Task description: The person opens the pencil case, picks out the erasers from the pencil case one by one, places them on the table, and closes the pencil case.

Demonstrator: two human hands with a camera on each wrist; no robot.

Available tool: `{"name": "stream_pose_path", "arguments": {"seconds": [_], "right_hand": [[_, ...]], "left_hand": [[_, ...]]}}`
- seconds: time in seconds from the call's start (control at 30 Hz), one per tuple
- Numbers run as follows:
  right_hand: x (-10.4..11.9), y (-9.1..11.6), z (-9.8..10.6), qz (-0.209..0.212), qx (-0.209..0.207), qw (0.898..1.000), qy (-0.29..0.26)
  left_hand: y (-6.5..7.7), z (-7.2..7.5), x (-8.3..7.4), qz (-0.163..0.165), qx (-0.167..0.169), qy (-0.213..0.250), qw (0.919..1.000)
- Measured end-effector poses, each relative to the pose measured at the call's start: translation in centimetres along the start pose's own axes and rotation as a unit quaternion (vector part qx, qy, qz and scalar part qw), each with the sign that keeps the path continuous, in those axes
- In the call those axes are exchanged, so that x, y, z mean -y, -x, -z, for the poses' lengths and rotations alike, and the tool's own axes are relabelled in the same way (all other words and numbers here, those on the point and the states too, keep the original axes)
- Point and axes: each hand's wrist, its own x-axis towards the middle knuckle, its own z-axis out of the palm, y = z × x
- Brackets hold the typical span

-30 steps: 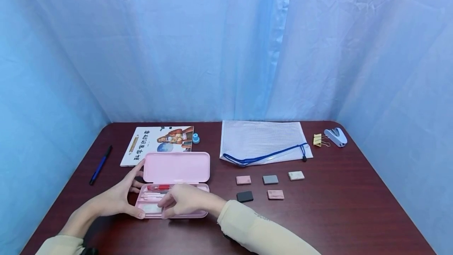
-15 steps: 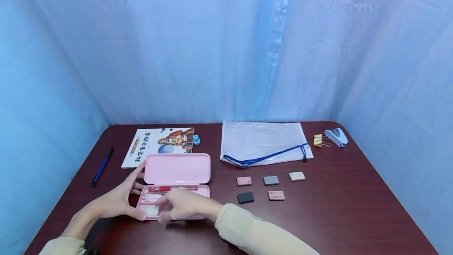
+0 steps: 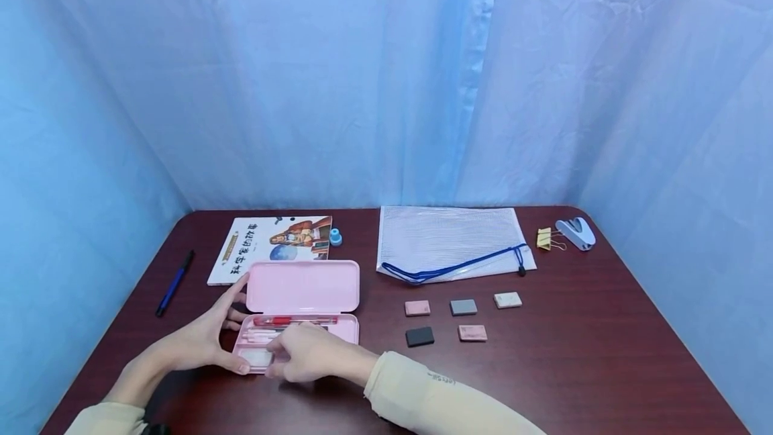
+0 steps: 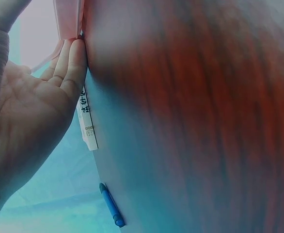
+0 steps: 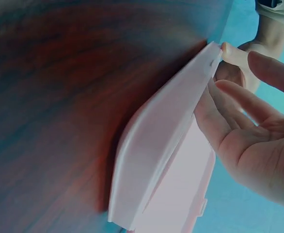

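Observation:
An opened pink pencil case (image 3: 346,333) lies at the left front of the table, lid folded back. My left hand (image 3: 196,340) spans its left end: the thumb touches the front corner and the index finger reaches the lid's edge. Its fingers look straight in the left wrist view. Over the case's front edge is my right hand (image 3: 308,352), fingertips inside the front compartment beside a white flat piece (image 3: 255,357). In the right wrist view its thumb stands apart from the fingers. A red pen (image 3: 280,321) and several pale pens (image 3: 258,335) lie in the rear compartment.
Right of the case lie several erasers: pink (image 3: 417,308), grey (image 3: 464,307), white (image 3: 508,300), black (image 3: 419,336). Behind are a book (image 3: 241,247), a blue cap-like piece (image 3: 335,237), a mesh pouch (image 3: 447,237), a binder clip (image 3: 544,239) and a stapler-like tool (image 3: 576,233). A blue pen (image 3: 175,284) is far left.
My right hand has shifted slightly toward the case's front edge, its fingertips staying by the white piece. My left hand keeps its place at the case's left end.

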Motion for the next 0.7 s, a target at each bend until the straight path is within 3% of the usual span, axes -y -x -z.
{"name": "stream_pose_path", "arguments": {"seconds": [0.17, 0.4, 0.7], "right_hand": [[-0.29, -0.12, 0.07, 0.01, 0.006, 1.0, -0.006], [-0.53, -0.19, -0.06, 0.012, 0.008, 0.998, -0.065], [-0.63, -0.36, -0.39, 0.017, -0.013, 0.997, -0.08]], "left_hand": [[-0.07, 0.08, -0.06, 0.0, 0.0, -0.003, 1.0], [-0.01, 0.08, 0.03, 0.0, 0.0, -0.004, 1.0], [0.03, 0.05, 0.01, -0.002, 0.002, -0.002, 1.0]]}}
